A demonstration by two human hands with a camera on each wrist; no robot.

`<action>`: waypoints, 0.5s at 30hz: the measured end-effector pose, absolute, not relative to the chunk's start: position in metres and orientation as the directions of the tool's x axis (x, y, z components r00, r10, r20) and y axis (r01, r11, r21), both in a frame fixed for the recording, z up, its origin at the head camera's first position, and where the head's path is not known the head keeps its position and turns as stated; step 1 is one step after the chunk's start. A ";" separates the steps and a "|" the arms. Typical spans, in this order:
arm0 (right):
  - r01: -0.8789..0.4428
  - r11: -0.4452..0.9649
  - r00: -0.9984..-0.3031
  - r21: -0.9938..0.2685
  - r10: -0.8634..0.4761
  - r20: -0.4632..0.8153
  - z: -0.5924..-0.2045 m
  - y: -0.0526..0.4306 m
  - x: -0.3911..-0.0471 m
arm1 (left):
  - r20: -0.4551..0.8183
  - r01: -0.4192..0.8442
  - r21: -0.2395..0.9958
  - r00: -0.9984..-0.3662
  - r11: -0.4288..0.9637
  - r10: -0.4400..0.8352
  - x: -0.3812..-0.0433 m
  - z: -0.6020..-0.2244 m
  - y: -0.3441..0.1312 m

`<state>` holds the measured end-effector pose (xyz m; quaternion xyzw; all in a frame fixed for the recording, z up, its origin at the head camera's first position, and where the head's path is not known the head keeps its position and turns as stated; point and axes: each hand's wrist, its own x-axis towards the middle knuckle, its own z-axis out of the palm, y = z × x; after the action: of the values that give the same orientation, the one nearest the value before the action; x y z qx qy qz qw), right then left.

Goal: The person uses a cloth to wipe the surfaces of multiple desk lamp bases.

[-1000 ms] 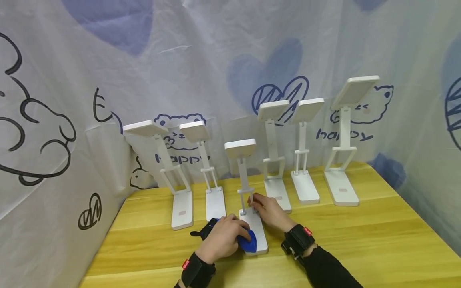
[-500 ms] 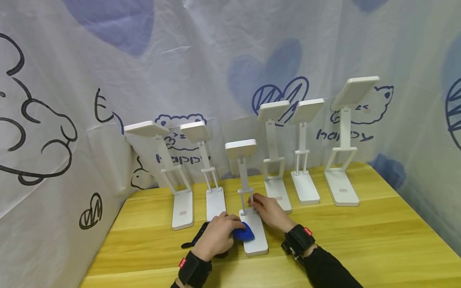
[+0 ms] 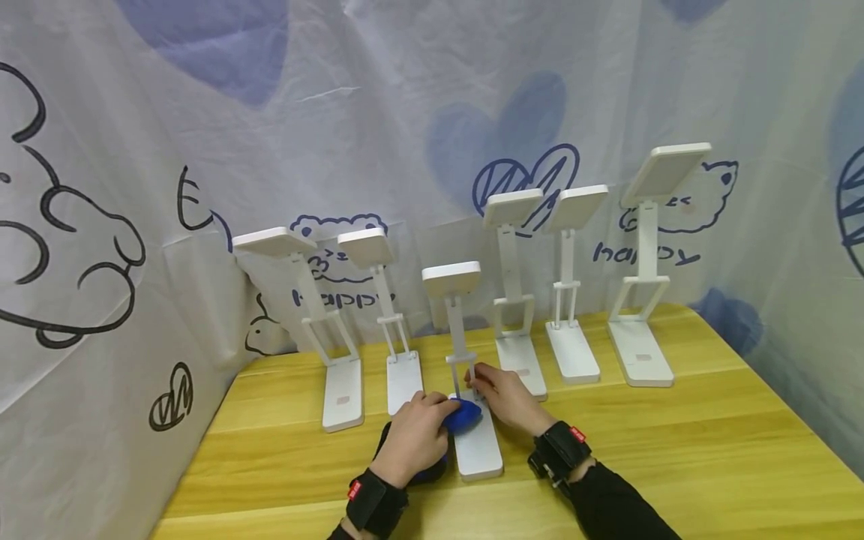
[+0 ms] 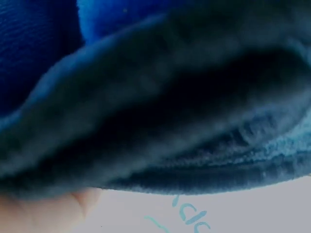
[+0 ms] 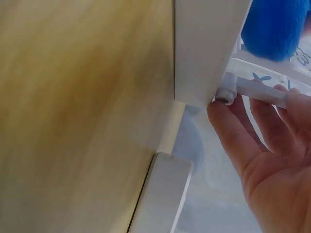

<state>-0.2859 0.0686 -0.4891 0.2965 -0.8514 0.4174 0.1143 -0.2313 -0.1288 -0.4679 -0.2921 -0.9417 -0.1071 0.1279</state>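
Here, palm down, the left hand (image 3: pixel 415 433) grips a blue cloth (image 3: pixel 464 418).

- We see a blue cloth (image 3: pixel 464 417) with a soft, fuzzy, matt pile.
- Farthest from the surface's far edge, we find a lamp (image 3: pixel 479 454) in smooth, white, low-gloss plastic.
- Along that far edge, the other lamps (image 3: pixel 572 354) look to us like the same smooth plastic.
- We read the surface (image 3: pixel 270 457) as smooth, wood-grained, faintly glossy.
- Beyond its far edge, we notice a thin, creased sheet (image 3: pixel 378 127).
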 end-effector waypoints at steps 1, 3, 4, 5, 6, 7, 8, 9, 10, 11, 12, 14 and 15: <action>-0.601 0.477 -0.798 -0.642 -0.410 0.443 -0.489 0.069 -0.286 | 0.310 0.577 0.120 -0.795 0.808 0.521 -0.232 -0.469 -0.127; -0.604 0.477 -0.796 -0.639 -0.410 0.446 -0.489 0.069 -0.286 | 0.317 0.580 0.099 -0.788 0.808 0.527 -0.234 -0.470 -0.125; -0.601 0.476 -0.797 -0.642 -0.410 0.443 -0.489 0.069 -0.286 | 0.317 0.580 0.090 -0.787 0.809 0.529 -0.235 -0.471 -0.123; -0.599 0.475 -0.799 -0.644 -0.409 0.441 -0.489 0.069 -0.286 | 0.316 0.581 0.081 -0.786 0.810 0.531 -0.235 -0.472 -0.122; -0.598 0.475 -0.800 -0.646 -0.409 0.439 -0.489 0.069 -0.286 | 0.316 0.581 0.073 -0.784 0.810 0.534 -0.235 -0.473 -0.121; -0.596 0.473 -0.801 -0.649 -0.410 0.437 -0.489 0.069 -0.286 | 0.313 0.579 0.068 -0.786 0.813 0.533 -0.235 -0.473 -0.119; -0.593 0.474 -0.803 -0.651 -0.410 0.433 -0.489 0.069 -0.285 | 0.313 0.575 0.061 -0.787 0.816 0.532 -0.235 -0.474 -0.118; -0.590 0.475 -0.805 -0.653 -0.409 0.430 -0.489 0.068 -0.285 | 0.316 0.571 0.058 -0.789 0.819 0.527 -0.235 -0.474 -0.117; -0.589 0.476 -0.806 -0.653 -0.408 0.429 -0.489 0.068 -0.285 | 0.320 0.567 0.056 -0.790 0.822 0.523 -0.235 -0.474 -0.115; -0.591 0.477 -0.805 -0.651 -0.408 0.431 -0.489 0.068 -0.285 | 0.325 0.564 0.054 -0.790 0.824 0.520 -0.235 -0.475 -0.114; -0.592 0.478 -0.804 -0.649 -0.407 0.433 -0.489 0.068 -0.286 | 0.330 0.564 0.051 -0.788 0.824 0.519 -0.235 -0.475 -0.113; -0.590 0.482 -0.806 -0.648 -0.402 0.435 -0.489 0.068 -0.286 | 0.333 0.564 0.041 -0.786 0.825 0.521 -0.235 -0.475 -0.111; -0.589 0.483 -0.807 -0.648 -0.400 0.435 -0.489 0.069 -0.286 | 0.333 0.567 0.034 -0.783 0.823 0.525 -0.235 -0.475 -0.110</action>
<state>-0.2861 0.0686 -0.4895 0.2897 -0.8536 0.4179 0.1131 -0.2346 -0.1103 -0.4754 -0.2899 -0.9419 -0.0662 0.1563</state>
